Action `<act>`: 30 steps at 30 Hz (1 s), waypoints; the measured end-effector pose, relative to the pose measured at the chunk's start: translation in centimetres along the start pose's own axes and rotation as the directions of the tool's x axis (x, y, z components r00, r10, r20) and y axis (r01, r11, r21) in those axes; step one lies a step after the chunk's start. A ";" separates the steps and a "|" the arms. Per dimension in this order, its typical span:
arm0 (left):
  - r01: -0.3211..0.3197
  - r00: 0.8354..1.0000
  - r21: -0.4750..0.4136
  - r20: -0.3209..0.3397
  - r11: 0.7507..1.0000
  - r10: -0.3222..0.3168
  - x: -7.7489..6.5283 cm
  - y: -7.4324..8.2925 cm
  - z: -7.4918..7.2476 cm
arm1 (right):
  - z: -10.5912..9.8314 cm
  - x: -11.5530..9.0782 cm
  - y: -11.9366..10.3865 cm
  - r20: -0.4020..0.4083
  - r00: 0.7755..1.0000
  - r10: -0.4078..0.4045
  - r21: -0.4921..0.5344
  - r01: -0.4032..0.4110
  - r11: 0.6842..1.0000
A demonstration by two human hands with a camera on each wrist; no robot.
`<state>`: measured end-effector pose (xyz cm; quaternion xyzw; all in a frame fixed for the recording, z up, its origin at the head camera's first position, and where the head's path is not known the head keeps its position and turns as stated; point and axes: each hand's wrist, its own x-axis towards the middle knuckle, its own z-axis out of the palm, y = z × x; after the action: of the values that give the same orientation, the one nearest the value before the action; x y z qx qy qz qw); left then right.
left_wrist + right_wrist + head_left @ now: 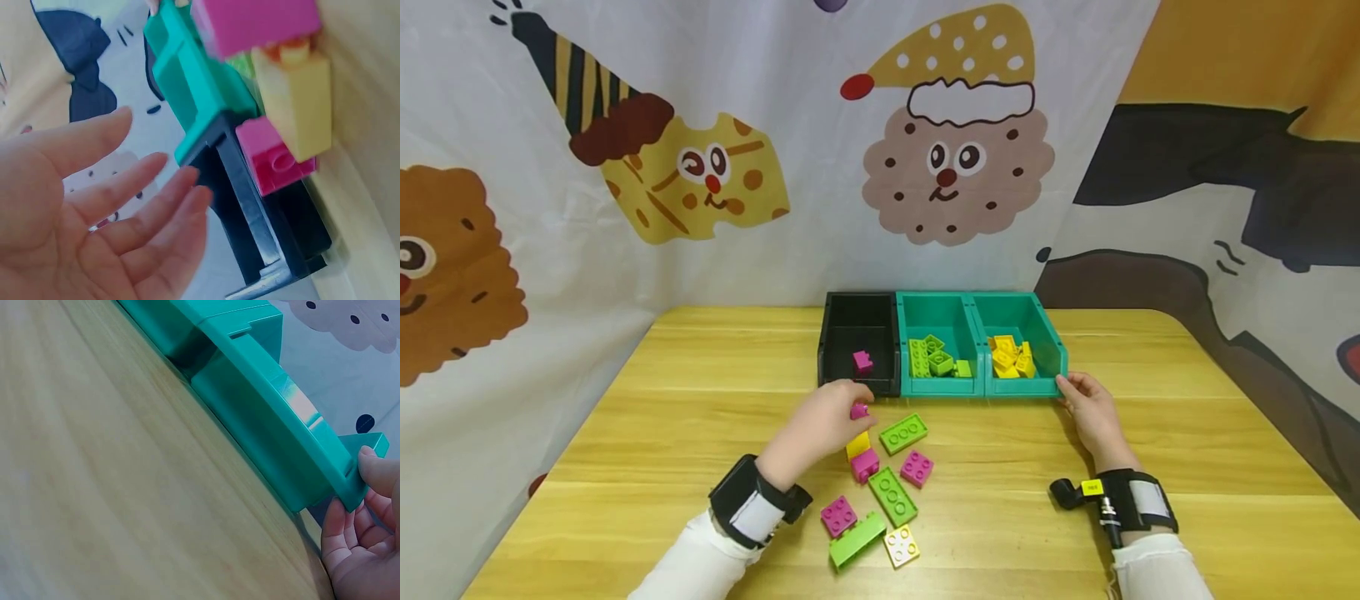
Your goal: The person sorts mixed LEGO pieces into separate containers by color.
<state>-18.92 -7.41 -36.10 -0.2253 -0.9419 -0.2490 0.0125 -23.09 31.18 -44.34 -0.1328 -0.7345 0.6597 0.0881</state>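
Observation:
My left hand (823, 421) hovers over the loose bricks in front of the black bin (880, 388). Its fingers are loosely spread in the left wrist view, and nothing lies in the palm (94, 231). A small pink brick (860, 410) is just beyond the fingertips, close to a yellow brick (858, 446) and another pink brick (865, 465). With thumb and fingers, my right hand (1093, 421) pinches the front right corner of the right teal bin (1026, 387). The right wrist view shows the thumb on top of that rim (347, 487) and the fingers beneath.
One pink brick (862, 362) lies in the black bin. The middle teal bin (942, 387) holds several green bricks (940, 362), the right one several yellow bricks (1011, 358). Nearer on the wooden table (1000, 517) are green bricks (892, 497), pink bricks (917, 468) and a pale yellow brick (902, 546).

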 end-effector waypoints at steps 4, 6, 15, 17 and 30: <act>-0.013 0.998 0.030 0.054 0.999 0.012 -1.1 0.5 0.5 | -0.1 0.0 0.0 -0.001 1.000 -0.001 0.006 0.001 1.000; -0.017 0.997 0.042 0.071 0.999 0.014 -1.5 0.7 0.8 | 0.0 0.0 0.0 -0.001 1.000 0.002 0.015 -0.002 1.000; -0.023 0.991 0.049 0.133 0.999 0.016 -3.0 0.9 2.0 | 0.1 0.1 0.0 0.004 1.000 -0.002 0.006 0.002 1.000; -0.016 0.989 0.056 0.149 0.998 0.007 -3.2 0.8 2.3 | 0.1 0.1 0.0 0.007 1.000 -0.004 0.019 0.003 1.000; -0.037 0.991 0.057 0.134 0.998 0.029 -3.3 0.5 3.2 | 0.0 0.0 0.0 0.007 1.000 -0.011 -0.007 0.011 1.000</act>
<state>-15.45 -6.89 -39.10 -0.2564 -0.9437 -0.2050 -0.0394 -23.10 31.22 -44.35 -0.1268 -0.7377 0.6571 0.0888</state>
